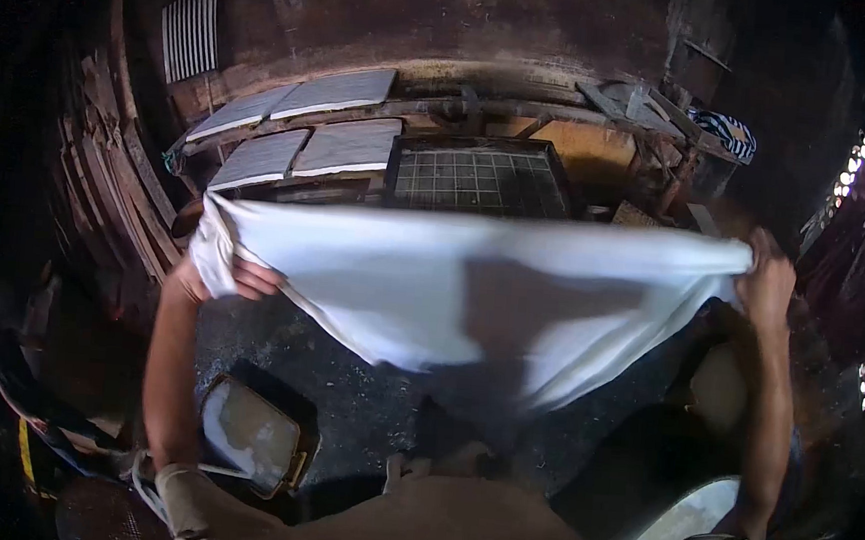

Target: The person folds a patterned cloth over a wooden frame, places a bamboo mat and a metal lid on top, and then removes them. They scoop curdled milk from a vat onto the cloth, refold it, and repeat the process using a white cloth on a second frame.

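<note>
A white cloth (372, 276) is stretched wide in the air in front of me, its top edge nearly straight and its lower part sagging in folds. A dark shadow falls across its middle. At the left end, my left hand (242, 275) grips a bunched corner, with the fabric wrapped over part of the hand and some fingers showing. My right hand (770, 282) is closed around the opposite corner, slightly blurred. Behind the cloth's upper edge, a dark wooden frame with a grid (474, 176) is partly hidden.
Flat white cloth-covered slabs (349, 148) lie on the bench at the back left. Wooden planks (107, 187) lean at the left. Below are a squarish container (251, 433) with pale contents and a round basin (681, 523). A striped cloth (728, 133) lies at the back right.
</note>
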Demonstrator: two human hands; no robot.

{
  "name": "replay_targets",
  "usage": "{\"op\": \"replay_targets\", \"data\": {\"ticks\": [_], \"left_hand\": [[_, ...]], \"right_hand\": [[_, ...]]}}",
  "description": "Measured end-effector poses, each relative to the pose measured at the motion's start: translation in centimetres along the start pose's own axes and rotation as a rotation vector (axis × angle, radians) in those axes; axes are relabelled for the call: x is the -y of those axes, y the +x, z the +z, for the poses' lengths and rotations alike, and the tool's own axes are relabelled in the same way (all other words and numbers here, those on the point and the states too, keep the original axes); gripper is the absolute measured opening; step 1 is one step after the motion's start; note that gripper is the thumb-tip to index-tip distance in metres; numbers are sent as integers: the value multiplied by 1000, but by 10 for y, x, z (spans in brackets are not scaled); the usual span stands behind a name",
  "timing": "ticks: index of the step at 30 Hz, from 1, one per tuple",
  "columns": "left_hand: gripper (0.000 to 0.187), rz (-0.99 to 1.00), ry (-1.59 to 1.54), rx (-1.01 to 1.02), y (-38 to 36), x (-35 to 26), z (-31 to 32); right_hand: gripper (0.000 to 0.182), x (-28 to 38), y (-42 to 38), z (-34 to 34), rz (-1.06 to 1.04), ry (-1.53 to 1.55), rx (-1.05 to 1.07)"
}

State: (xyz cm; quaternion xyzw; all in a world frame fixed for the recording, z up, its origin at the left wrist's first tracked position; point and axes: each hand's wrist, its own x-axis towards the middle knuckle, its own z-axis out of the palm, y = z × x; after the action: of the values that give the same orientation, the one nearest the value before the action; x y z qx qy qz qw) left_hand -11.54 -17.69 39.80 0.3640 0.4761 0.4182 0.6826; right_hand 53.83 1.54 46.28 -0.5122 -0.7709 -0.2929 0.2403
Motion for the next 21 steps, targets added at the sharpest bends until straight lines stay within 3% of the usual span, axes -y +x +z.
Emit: {"op": "replay_targets", "data": {"ticks": [2, 4, 5, 6, 7, 8, 9, 10, 11, 12, 13, 14, 15, 16, 17, 18, 20, 21], "left_hand": [[71, 224, -320, -70, 8, 32, 32], [67, 422, -283, -520, 16, 74, 26], [66, 475, -225, -665, 14, 68, 58], [70, 571, -385, -541, 10, 79, 53], [71, 661, -349, -461, 12, 87, 53], [73, 751, -312, -380, 15, 93, 60], [74, 745, -217, -556, 18, 99, 64], [75, 803, 8, -668, 25, 108, 59], [75, 863, -95, -650, 30, 109, 64], [76, 926, -197, -631, 34, 110, 69], [78, 1003, -66, -548, 38, 122, 53], [87, 979, -155, -643, 44, 133, 36], [82, 1036, -101, -652, 41, 128, 44], [77, 1094, -43, -661, 34, 118, 51], [74, 1137, 45, -747, 33, 111, 49], [73, 1047, 104, -865, 28, 98, 63], [72, 1147, 286, -878, 29, 90, 53], [73, 1144, 325, -888, 26, 82, 52]], "right_hand": [[28, 5, -19, 2, 151, 17, 32], [24, -25, -43, 27, 156, -13, -39], [30, -43, -54, 35, 297, -127, 105], [36, -51, -61, 40, 437, -242, 250], [36, -53, -65, 40, 439, -248, 257], [36, -54, -68, 39, 704, 225, 446], [38, -53, -72, 39, 951, 714, 619], [42, -42, -84, 39, 1026, 982, 479], [46, -26, -96, 39, 1090, 1240, 317], [55, -4, -93, 40, 1061, 1445, 143], [58, 15, -93, 39, 994, 1549, 1], [61, 29, -94, 37, 919, 1646, -143], [65, 38, -97, 31, 811, 1626, -241], [69, 49, -94, 25, 744, 1422, -284], [69, 50, -91, 17, 664, 1389, -289], [70, 48, -89, 13, 584, 1355, -292], [69, 27, -81, 15, 517, 1306, -351], [66, 5, -73, 20, 456, 1486, -370]]}}
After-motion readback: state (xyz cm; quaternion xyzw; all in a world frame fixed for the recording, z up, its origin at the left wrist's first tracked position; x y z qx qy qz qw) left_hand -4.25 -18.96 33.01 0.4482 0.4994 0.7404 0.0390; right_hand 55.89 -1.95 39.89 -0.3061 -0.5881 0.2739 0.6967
